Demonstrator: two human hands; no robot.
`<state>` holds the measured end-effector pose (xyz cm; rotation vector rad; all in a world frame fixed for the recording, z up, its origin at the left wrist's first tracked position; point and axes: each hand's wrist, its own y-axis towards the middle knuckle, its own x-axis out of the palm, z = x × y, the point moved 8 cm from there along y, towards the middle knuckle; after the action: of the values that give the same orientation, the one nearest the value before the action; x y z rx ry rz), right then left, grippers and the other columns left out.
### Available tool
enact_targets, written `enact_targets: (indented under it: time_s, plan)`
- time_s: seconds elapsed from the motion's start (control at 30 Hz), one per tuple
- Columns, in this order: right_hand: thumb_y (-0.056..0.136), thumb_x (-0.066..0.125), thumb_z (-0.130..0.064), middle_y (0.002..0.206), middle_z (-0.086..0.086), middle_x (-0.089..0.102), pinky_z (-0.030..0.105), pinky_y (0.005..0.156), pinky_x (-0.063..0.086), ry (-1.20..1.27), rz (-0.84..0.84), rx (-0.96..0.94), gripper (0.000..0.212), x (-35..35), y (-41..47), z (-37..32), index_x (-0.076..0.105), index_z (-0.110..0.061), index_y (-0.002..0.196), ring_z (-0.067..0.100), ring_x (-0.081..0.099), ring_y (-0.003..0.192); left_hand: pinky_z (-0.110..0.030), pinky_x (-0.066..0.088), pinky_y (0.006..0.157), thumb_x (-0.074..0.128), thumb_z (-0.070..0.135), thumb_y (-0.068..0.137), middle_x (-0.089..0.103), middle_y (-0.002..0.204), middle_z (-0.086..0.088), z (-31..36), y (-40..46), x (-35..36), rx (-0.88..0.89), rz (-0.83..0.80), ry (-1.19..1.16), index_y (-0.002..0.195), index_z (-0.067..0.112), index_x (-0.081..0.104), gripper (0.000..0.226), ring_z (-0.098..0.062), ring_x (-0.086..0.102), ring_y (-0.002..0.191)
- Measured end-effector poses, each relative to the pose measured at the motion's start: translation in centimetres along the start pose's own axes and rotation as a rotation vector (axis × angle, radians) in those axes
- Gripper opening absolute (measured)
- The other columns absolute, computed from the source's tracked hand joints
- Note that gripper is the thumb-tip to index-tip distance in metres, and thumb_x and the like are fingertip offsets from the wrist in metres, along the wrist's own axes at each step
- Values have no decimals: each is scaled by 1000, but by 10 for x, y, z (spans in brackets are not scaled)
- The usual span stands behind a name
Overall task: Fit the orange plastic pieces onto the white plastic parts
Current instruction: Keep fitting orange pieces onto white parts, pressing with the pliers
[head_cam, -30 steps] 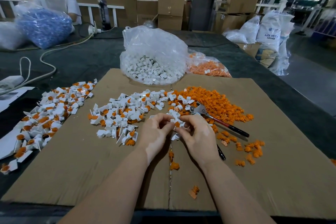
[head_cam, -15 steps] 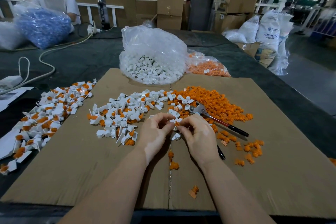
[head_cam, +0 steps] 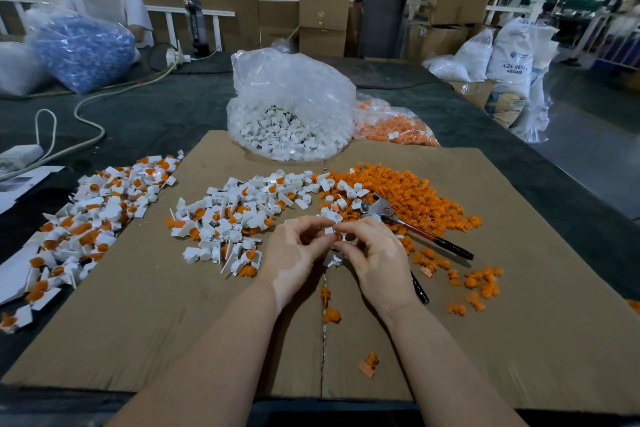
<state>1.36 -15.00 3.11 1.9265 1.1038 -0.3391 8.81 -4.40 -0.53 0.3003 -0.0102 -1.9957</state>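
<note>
At the centre of the frame a small white plastic part (head_cam: 329,230) is pinched between the curled fingertips of the left hand (head_cam: 296,255) and the right hand (head_cam: 372,255), just above the cardboard sheet (head_cam: 519,322). An orange plastic piece (head_cam: 338,237) is seen pressed against it under the right thumb, so the fitting step is judged to be in hand, the piece being seated rather than fetched. Whether it is fully home cannot be told; much is hidden by the fingers. The part's long axis appears to run roughly left to right, with the orange end turned towards the right hand. A firm squeeze along that axis is called for next, then release onto the finished pile (head_cam: 221,222) to the left. Loose orange stock (head_cam: 408,198) is heaped at upper right, beside pliers (head_cam: 408,224).
</note>
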Motion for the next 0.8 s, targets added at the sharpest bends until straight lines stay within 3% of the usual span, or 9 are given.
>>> enact_targets:
  time_s: [0.3, 0.5, 0.67, 0.8]
  plan:
    - [81, 70, -12, 88, -7, 56, 26, 72, 48, -22, 6, 11, 19, 1, 1, 2, 70, -12, 100, 9, 51, 81, -21, 50, 77, 68, 16, 83, 64, 83, 2, 1, 0, -1, 4, 13, 16, 100, 24, 67, 19, -12, 61, 84]
    - [82, 69, -14, 88, -5, 55, 27, 73, 49, -34, -8, 20, 23, 2, 1, 3, 70, -13, 105, 11, 52, 82, -3, 43, 66, 67, 16, 83, 65, 87, 2, 2, 0, -2, 18, 22, 58, 98, 25, 66, 17, -4, 59, 82]
    - [82, 70, -19, 90, -2, 60, 31, 75, 50, -58, 0, 13, 27, 2, 0, 2, 68, -14, 108, 13, 54, 84, -11, 46, 68, 66, 14, 84, 63, 83, 1, 1, 2, -1, 11, 23, 43, 98, 22, 67, 16, -10, 60, 80]
    - [83, 68, -23, 101, 3, 64, 36, 90, 43, -131, 82, 57, 31, -6, -1, 4, 66, -11, 112, 20, 56, 100, -15, 49, 71, 67, 16, 84, 64, 85, 0, -3, 3, -2, -19, 40, -1, 97, 24, 66, 16, -12, 61, 82]
